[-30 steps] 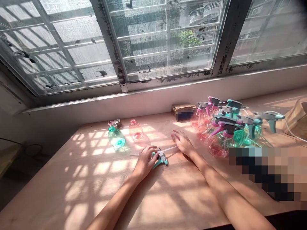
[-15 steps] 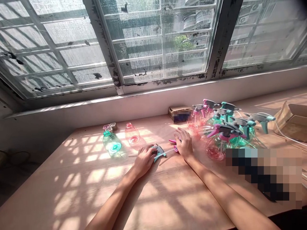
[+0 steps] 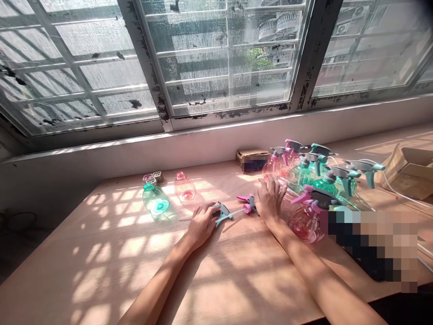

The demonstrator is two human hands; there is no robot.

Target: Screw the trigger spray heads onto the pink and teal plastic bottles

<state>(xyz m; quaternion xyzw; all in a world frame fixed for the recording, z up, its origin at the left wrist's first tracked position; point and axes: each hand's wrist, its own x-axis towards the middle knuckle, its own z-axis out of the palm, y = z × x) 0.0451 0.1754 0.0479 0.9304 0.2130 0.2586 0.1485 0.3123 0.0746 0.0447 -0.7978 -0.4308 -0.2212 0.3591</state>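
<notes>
My left hand [image 3: 202, 221] rests on the table with its fingers curled against a teal-and-grey spray trigger head [image 3: 223, 215]. My right hand [image 3: 269, 198] is just right of a pink-and-grey spray trigger head [image 3: 248, 206], its fingers spread and pointing toward the clustered bottles. A thin clear tube runs from the pink head toward the teal one. Back left stand two bottles without tops, a green bottle [image 3: 155, 204] and a pink bottle [image 3: 185, 188]. Closest to my right forearm is a pink spray bottle [image 3: 304, 222] with its trigger head on.
Several green and pink spray bottles [image 3: 299, 174] crowd the right side. Behind them are a small cardboard box [image 3: 252, 155] and an open carton [image 3: 411, 167]. Small square pieces [image 3: 154, 177] lie at back left. A pixelated patch covers the right front. A windowed wall bounds the table.
My right hand has moved right, off the pink trigger head, and its fingers have spread. The nearest pink spray bottle sits a little closer to me. My left hand has barely moved.
</notes>
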